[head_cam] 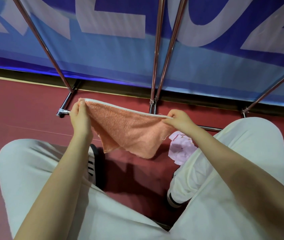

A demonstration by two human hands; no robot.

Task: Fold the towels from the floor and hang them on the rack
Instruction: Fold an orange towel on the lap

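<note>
We held the orange towel (129, 130) taut above the floor (25, 110), left hand (80, 116) and right hand (181, 119) each pinching a top corner, its long edge running nine-to-three, the rack (156, 66) rising at twelve o'clock beyond.
</note>
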